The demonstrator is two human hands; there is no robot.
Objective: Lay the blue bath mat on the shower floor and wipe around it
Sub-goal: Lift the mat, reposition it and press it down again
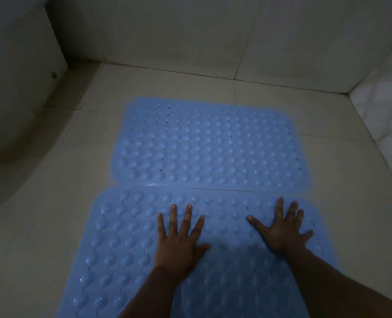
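Blue near mat (126, 249) under flat splayed hands: left (179, 244), right (282, 235).

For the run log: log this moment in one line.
left hand: flat, near bumpy blue rubber mat | right hand: flat, same mat | far blue mat: untouched

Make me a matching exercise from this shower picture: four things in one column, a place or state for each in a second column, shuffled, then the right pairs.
Column one:
1. far blue mat
2. near blue mat
3. left hand
4. tiled floor

Column two:
A. pale, bare around the mats
B. flat, fingers spread, left of the other hand
C. lies next to the back wall, no hand on it
D. closest to the camera, both hands pressing on it

Pairs: 1-C, 2-D, 3-B, 4-A

The right hand also lies flat on the near mat.
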